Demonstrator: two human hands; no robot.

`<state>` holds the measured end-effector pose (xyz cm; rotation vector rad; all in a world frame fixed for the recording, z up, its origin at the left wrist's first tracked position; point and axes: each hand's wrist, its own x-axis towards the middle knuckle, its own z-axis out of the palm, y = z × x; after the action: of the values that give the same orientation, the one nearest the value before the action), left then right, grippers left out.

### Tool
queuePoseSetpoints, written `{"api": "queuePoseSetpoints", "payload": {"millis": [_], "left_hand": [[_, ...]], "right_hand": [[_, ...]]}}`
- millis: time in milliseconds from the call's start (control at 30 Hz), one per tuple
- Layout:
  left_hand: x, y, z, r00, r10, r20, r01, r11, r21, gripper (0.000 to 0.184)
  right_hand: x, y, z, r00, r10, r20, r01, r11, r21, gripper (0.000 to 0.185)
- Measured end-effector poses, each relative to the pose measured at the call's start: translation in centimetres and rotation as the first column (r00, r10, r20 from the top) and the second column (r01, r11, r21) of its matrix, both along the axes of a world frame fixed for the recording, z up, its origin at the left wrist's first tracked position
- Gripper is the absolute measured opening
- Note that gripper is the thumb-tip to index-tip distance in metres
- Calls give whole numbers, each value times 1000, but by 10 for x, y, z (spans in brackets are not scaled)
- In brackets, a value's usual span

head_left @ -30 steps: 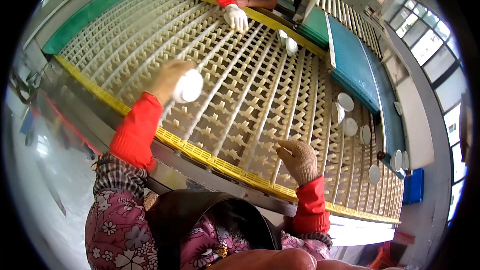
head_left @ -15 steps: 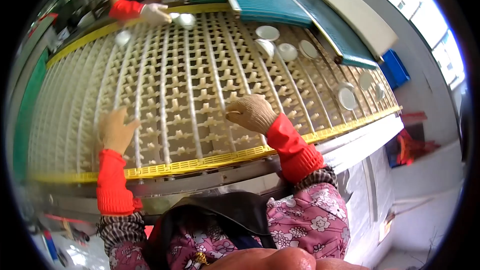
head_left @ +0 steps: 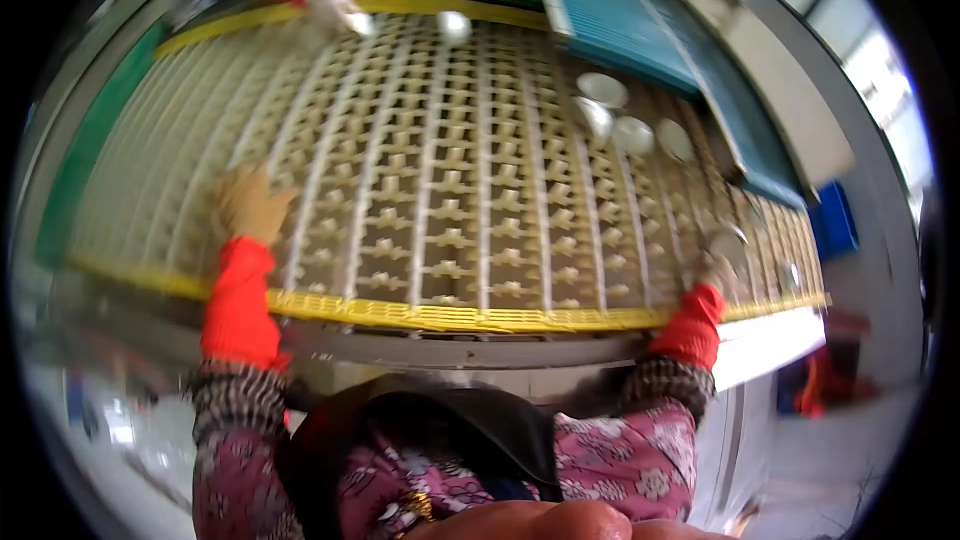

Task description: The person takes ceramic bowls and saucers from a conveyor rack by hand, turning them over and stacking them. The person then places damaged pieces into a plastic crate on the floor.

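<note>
My left hand (head_left: pixel 254 204), in a tan glove and red sleeve, is over the left part of the pegged conveyor (head_left: pixel 400 230), fingers spread and nothing in them. At the right my right hand (head_left: pixel 720 278) reaches to a white dish (head_left: pixel 727 246) near the yellow front edge. Its fingers are blurred and partly hidden by the dish, so the grip is unclear. Several more dishes lie farther back at the right, among them a round one (head_left: pixel 602 91) and another (head_left: pixel 675 140).
Across the conveyor a co-worker's white-gloved hand (head_left: pixel 335 8) is at a white piece (head_left: pixel 362 24). Another white piece (head_left: pixel 454 28) stands by the far yellow edge. A blue-green ribbed belt (head_left: pixel 640 30) borders the back right, with a blue bin (head_left: pixel 834 220) beyond.
My right hand has moved right to a dish. My left hand, which held a white dish a second ago, has been empty since the middle frame. The view has swung about.
</note>
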<state>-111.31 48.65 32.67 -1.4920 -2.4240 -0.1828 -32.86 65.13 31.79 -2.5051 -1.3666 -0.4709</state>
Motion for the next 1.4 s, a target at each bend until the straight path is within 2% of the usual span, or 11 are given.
{"api": "queuePoseSetpoints", "payload": {"millis": [200, 300, 400, 467, 500, 633, 833, 1067, 1233, 1300, 1400], "left_hand": [[-31, -18, 7, 823, 282, 492, -318, 948, -13, 96], [-43, -18, -10, 801, 233, 552, -325, 943, 75, 93], [-24, -13, 3, 860, 246, 447, -263, 964, -24, 87], [-11, -15, 7, 909, 215, 358, -221, 975, -24, 74], [-8, -15, 6, 907, 190, 376, -198, 980, -18, 69], [-4, -19, 17, 936, 50, 350, -55, 999, 3, 50], [-41, -10, -32, 917, -217, 334, 107, 942, 318, 53], [-46, 3, -37, 869, -179, 462, -55, 892, 449, 60], [-21, 7, -20, 550, -240, 800, -83, 937, 338, 61], [-34, 11, -50, 930, -248, 271, 195, 958, 208, 59], [-37, 2, -70, 947, -321, -26, 320, 928, 188, 56]], "right_hand": [[20, -6, -23, 989, -138, -48, 127, 975, -184, 42], [42, 4, -29, 997, 70, 16, -67, 989, -130, 46], [39, 17, -11, 871, 264, -415, -245, 964, 100, 40], [27, 29, -15, 716, 677, -170, -635, 733, 243, 32], [0, 28, -20, 513, 819, 255, -857, 474, 201, 27], [-160, 8, 12, 199, 980, -12, -968, 198, 152, 43], [-403, -32, 73, -247, 952, -178, -893, -152, 424, 26], [-502, -19, 37, -574, 288, -766, -797, 19, 604, 62], [-390, -36, -4, -449, 453, -770, -789, 203, 579, 51], [-335, -31, -9, -311, 623, -717, -785, 257, 564, 46], [-259, -9, -10, 112, 744, -658, -717, 519, 465, 35]]}}
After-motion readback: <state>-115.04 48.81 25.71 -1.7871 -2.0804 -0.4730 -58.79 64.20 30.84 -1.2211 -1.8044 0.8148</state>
